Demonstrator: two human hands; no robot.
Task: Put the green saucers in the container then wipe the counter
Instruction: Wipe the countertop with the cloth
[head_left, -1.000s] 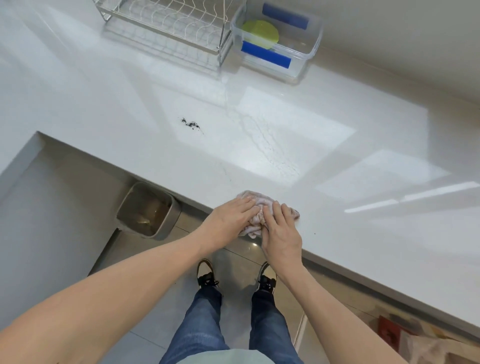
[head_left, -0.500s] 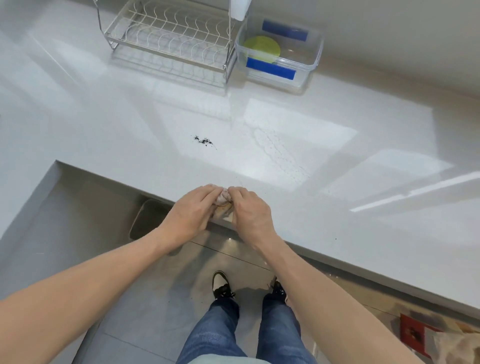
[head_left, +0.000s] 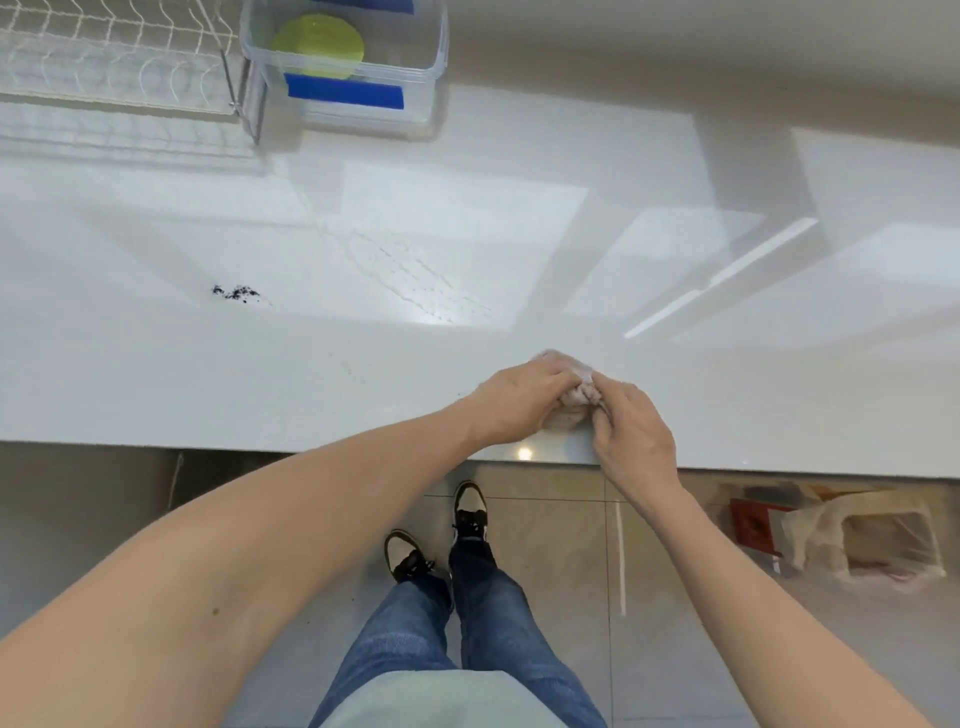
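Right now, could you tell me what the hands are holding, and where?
Both hands, left hand and right hand, pinch a bunched cloth from opposite sides.

single view, head-worn, wide-angle, looking steeply down and forward from standing height. near edge of the white counter (head_left: 156, 384) crosses mid-frame; its far side against the wall runs along the top. both forearms enter from the bottom corners, close to the lens and large. floor tiles (head_left: 561, 551) and the person's shoes (head_left: 470, 506) sit almost straight below. straight lines bow toward the frame edges. no second view.
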